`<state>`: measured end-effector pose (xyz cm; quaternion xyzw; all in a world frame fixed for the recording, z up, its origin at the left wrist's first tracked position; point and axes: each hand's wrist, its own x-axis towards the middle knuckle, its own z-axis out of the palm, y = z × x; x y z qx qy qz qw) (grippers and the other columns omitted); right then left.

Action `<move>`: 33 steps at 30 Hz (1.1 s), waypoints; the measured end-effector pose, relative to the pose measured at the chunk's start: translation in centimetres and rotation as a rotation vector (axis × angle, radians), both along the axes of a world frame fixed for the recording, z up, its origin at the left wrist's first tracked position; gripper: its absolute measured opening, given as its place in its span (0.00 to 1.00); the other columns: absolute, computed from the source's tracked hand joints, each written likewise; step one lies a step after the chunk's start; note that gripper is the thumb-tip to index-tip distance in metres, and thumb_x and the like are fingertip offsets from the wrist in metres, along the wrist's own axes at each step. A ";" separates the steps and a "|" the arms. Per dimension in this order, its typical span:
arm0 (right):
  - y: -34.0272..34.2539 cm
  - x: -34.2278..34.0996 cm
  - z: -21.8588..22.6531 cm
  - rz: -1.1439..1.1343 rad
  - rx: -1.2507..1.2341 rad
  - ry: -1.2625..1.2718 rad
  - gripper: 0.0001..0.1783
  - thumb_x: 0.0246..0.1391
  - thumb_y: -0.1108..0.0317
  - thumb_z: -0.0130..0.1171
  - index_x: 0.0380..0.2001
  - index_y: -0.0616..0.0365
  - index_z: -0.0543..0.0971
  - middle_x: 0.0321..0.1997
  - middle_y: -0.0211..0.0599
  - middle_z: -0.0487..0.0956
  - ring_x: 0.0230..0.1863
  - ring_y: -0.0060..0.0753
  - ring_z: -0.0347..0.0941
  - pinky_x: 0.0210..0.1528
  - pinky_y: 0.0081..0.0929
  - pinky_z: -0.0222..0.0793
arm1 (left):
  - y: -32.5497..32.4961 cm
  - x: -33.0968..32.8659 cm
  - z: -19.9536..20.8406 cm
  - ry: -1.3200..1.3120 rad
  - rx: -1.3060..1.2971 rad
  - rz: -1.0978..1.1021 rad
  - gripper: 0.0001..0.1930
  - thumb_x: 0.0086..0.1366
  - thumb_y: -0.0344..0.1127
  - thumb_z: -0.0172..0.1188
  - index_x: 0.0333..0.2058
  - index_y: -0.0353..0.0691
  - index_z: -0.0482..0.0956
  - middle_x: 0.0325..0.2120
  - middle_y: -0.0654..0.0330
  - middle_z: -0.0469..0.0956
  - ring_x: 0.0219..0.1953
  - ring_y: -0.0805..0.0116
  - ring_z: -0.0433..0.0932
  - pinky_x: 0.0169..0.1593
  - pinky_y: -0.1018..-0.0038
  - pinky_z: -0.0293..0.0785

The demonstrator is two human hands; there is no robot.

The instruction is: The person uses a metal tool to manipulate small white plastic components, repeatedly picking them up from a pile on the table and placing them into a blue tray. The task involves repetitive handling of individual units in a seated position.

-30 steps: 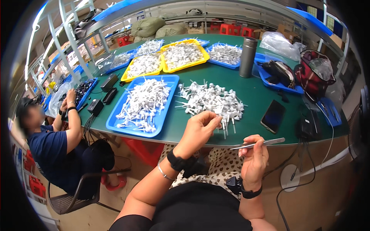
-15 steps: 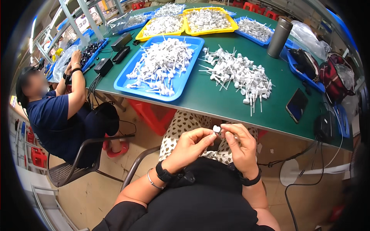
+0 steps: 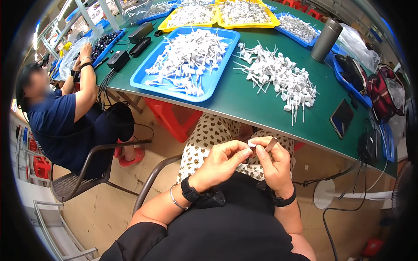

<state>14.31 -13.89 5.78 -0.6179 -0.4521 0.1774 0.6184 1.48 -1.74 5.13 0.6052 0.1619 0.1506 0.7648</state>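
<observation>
Above my lap, my left hand [image 3: 226, 160] and my right hand [image 3: 275, 164] meet fingertip to fingertip. Between them is a small white plastic piece [image 3: 251, 144], pinched by the left fingers and touched by the right ones; most of it is covered. A short flat brownish strip [image 3: 271, 144] sticks up from among my right fingers, its lower part hidden. Beyond my hands, a loose pile of white plastic pieces with thin stems [image 3: 281, 80] lies on the green table [image 3: 261, 114]. Left of it, a blue tray [image 3: 208, 90] is heaped with similar pieces.
Yellow trays [image 3: 275, 22] of white parts stand at the back. A grey metal flask [image 3: 326, 40], a phone [image 3: 342, 117] and a dark red bag [image 3: 385, 93] are on the right. A co-worker [image 3: 61, 117] sits at left, near black adapters [image 3: 118, 61] with cables.
The white piece has turned and is more covered by my fingers. The brownish strip now shows above my right fingers. The whole view has shifted slightly, with the table higher in it.
</observation>
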 end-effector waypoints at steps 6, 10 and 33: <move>0.3 -0.7 -0.8 0.003 0.018 0.154 0.09 0.66 0.73 0.54 0.43 0.64 0.79 0.40 0.35 0.81 0.40 0.25 0.77 0.44 0.25 0.73 | -0.1 -0.2 -0.1 0.020 0.003 0.030 0.10 0.72 0.34 0.58 0.43 0.32 0.80 0.33 0.67 0.80 0.35 0.83 0.73 0.39 0.82 0.71; 0.4 -0.9 -1.9 0.026 0.042 0.239 0.10 0.66 0.71 0.55 0.46 0.63 0.79 0.41 0.33 0.81 0.43 0.23 0.76 0.48 0.25 0.73 | -0.1 -0.2 -0.5 0.013 0.001 0.026 0.10 0.72 0.35 0.59 0.41 0.32 0.80 0.32 0.67 0.80 0.34 0.83 0.73 0.38 0.82 0.71; -0.3 0.5 -0.5 0.009 0.333 0.358 0.13 0.60 0.79 0.61 0.48 0.68 0.78 0.49 0.40 0.74 0.45 0.34 0.79 0.51 0.36 0.82 | 1.8 -1.2 -1.3 -0.038 0.398 -0.027 0.11 0.71 0.29 0.57 0.49 0.37 0.82 0.33 0.64 0.77 0.34 0.77 0.74 0.39 0.79 0.72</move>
